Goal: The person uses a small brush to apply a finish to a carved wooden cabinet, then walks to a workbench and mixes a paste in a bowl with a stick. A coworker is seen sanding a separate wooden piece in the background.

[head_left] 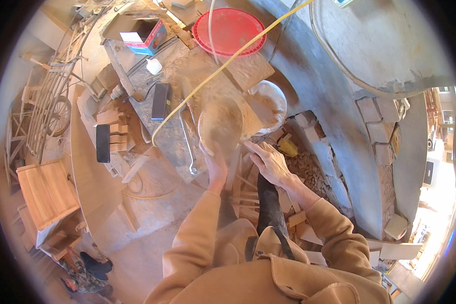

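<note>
A round, tan, dusty wooden piece (220, 121), blurred and bowl-like in outline, stands upright over the workbench in the middle. My left hand (216, 164) grips its lower edge from the near side. My right hand (273, 164) is at the piece's lower right, its fingers bent together near the rim; whatever they pinch is too blurred to name. To the left of the piece lies a long silver wrench-like rod (187, 142) on the bench. Behind it to the right sits a white, dust-coated tub (274, 101).
A yellow hose (213, 76) crosses over the bench. Behind are a red round lid (228, 31) and a blue-red carton (153, 40). Dark blocks (160, 101) lie to the left, near a wooden cabinet (48, 195). Another person's shoes (96, 266) show lower left. Rubble (306, 169) lies right.
</note>
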The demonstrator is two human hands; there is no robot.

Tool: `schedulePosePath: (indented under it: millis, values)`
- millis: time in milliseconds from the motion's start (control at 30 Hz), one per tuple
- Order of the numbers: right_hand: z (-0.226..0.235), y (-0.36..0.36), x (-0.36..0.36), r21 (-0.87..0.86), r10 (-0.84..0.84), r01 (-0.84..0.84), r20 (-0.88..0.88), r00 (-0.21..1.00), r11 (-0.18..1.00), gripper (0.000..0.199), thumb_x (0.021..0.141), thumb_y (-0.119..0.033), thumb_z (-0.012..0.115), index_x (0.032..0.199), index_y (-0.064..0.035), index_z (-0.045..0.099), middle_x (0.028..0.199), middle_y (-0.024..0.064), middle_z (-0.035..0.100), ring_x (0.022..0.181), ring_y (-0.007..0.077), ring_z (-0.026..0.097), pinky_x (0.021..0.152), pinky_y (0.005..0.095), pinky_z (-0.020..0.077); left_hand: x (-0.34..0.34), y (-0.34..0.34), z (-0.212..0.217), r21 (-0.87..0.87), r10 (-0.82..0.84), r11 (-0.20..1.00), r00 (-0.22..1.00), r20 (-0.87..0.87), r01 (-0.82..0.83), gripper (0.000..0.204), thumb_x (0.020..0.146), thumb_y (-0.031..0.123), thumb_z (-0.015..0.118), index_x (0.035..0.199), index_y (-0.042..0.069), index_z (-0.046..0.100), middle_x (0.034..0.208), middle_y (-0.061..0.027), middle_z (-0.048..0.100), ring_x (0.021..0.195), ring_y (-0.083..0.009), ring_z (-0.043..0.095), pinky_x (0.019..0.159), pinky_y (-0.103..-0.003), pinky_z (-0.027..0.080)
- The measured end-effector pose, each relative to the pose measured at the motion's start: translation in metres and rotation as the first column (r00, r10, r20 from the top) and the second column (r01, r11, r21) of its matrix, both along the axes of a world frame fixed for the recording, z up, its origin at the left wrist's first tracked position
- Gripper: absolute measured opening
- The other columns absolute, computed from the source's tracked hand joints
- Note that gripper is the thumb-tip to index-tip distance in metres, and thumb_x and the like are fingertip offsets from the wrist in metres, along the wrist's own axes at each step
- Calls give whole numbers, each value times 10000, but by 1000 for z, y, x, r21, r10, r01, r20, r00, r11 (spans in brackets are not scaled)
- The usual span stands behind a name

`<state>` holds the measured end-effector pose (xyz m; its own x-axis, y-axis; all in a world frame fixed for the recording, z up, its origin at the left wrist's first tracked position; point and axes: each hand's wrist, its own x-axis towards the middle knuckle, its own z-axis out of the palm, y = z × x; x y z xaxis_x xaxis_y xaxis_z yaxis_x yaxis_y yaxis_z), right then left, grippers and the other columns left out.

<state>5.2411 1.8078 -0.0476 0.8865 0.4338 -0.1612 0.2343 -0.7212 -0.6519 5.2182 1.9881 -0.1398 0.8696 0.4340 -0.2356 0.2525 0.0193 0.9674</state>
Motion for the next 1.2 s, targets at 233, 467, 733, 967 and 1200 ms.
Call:
schedulePosePath:
  millis: [233,467,733,967,1200]
  values:
    - [-11,-4,16,-312,228,-197,66,972,929,594,799,-19,602,1358,-207,528,1066,138,505,996,319,545,740,440,525,-4,9,-27,-39,37,998,999,-35,-39,661,1028,371,474,1489,-29,218,1481,-200,355,1338,-296,382,1101,-390,328]
    - [4,-6,36,-240,177,-163,38,983,957,508,849,-71,609,1333,-217,553,1096,151,555,1035,342,576,751,429,527,-3,10,-35,-109,83,989,982,-168,-103,709,1016,402,487,1529,64,133,1528,-156,278,1371,-296,340,1048,-449,400]
    - [-3,4,44,-20,-15,13,-66,998,1000,468,880,-90,586,1332,-212,561,1026,203,634,894,425,623,754,483,505,-7,8,-31,-282,78,951,981,-177,-126,716,1007,438,485,1522,68,150,1523,-160,275,1375,-302,336,1044,-459,396]
    - [-6,2,25,-10,-47,46,-302,952,999,449,900,-112,575,1342,-192,553,1160,199,627,1021,430,597,849,475,490,-1,-7,2,-136,143,979,986,-83,-154,606,1031,292,470,1483,-37,238,1446,-211,399,1313,-294,399,1109,-380,292]
    - [17,-2,28,-203,184,-192,-60,981,960,436,869,-93,590,1297,-174,592,1026,158,601,962,381,605,775,455,516,1,4,-3,-344,109,926,981,-160,-158,700,1007,418,487,1533,110,142,1510,-150,302,1350,-302,367,1040,-460,418]
